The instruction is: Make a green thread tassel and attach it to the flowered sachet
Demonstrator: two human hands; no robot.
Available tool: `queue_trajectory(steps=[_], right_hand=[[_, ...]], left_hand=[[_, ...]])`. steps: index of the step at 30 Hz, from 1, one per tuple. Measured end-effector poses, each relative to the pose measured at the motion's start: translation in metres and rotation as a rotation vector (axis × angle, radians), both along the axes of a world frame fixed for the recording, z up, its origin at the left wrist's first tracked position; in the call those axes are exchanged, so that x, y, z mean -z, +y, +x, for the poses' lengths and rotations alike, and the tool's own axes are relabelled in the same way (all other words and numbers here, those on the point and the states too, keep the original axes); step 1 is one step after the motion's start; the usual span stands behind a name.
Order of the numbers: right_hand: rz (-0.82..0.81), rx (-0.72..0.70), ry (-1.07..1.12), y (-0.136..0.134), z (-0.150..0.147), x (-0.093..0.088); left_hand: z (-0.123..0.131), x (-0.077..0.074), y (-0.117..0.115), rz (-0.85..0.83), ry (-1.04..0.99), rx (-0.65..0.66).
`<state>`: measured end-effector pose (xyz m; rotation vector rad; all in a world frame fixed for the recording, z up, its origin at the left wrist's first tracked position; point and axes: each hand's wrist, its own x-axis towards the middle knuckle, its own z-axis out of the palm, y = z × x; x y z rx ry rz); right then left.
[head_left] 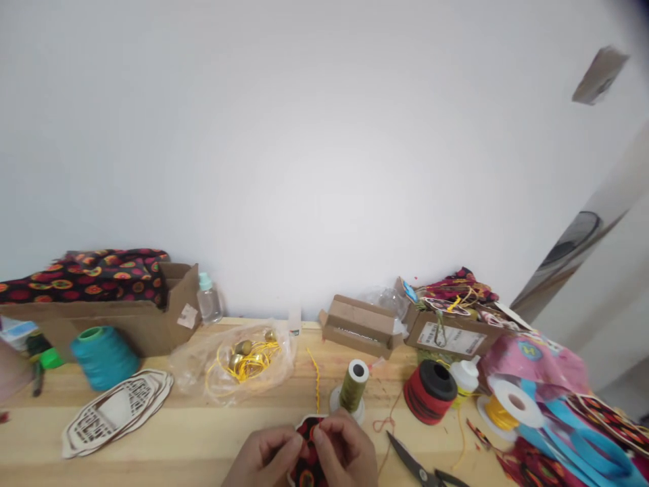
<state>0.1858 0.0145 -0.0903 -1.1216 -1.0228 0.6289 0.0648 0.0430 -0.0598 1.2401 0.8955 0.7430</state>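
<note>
At the bottom edge, my left hand [266, 460] and my right hand [345, 453] meet over a small piece covered in black cloth with red and orange spots [310, 450]. Both hands pinch its top edge with closed fingers. The lower part of the piece is cut off by the frame. Just behind my right hand stands an olive-green thread spool [353, 385], and a short yellow cord [316, 379] lies on the wooden table [203, 433] behind the piece.
Black scissors [413, 463] lie right of my hands. A red-and-black spool [430, 391], a yellow spool [501, 409] and blue ribbon [572, 439] sit further right. Left: a teal thread cone [103, 356], laser-cut wooden pieces [119, 409], a plastic bag with gold bells [243, 358]. Cardboard boxes [152, 318] line the wall.
</note>
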Motion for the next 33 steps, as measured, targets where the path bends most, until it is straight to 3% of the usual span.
queue_trajectory(steps=[5,10,15,21,25,33], right_hand=[[-0.006,0.036,-0.128,-0.007,0.004,-0.016],[-0.033,0.039,-0.238,-0.01,0.006,-0.025],[0.013,0.106,-0.317,-0.013,0.001,-0.022],[0.032,0.201,-0.354,-0.015,0.0,-0.019],[0.022,0.273,-0.335,-0.014,0.002,-0.02],[-0.015,0.272,-0.393,-0.011,0.0,-0.018]], left_hand=[[0.003,-0.001,-0.004,-0.129,-0.071,-0.037],[0.0,-0.002,-0.004,-0.022,-0.093,0.034],[-0.003,-0.004,-0.006,-0.002,-0.156,0.071],[-0.004,0.001,-0.001,-0.07,-0.267,0.12],[-0.005,-0.004,0.0,-0.132,-0.326,0.119],[0.003,-0.003,-0.005,-0.225,-0.399,0.151]])
